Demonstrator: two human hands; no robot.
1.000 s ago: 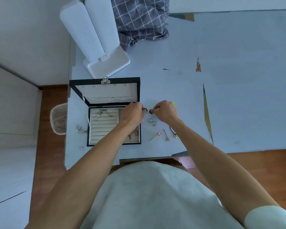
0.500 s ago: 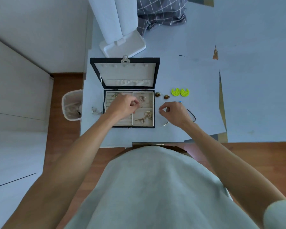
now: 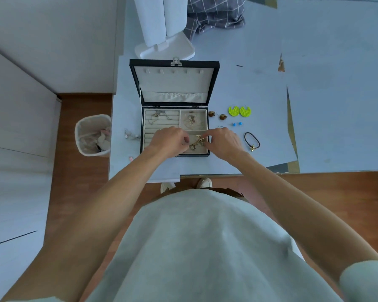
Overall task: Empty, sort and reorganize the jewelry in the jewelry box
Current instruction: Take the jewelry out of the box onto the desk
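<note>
Your left hand and right hand meet over the near right compartment of the open jewelry box, fingers curled, both pinching the gold jewelry lying between them. Beyond your right hand, on the table, lie blue studs, brown earrings and green earrings.

No text, label, brand, number or sign can be read anywhere in the head view. The surfaces in sight carry no legible print.
</note>
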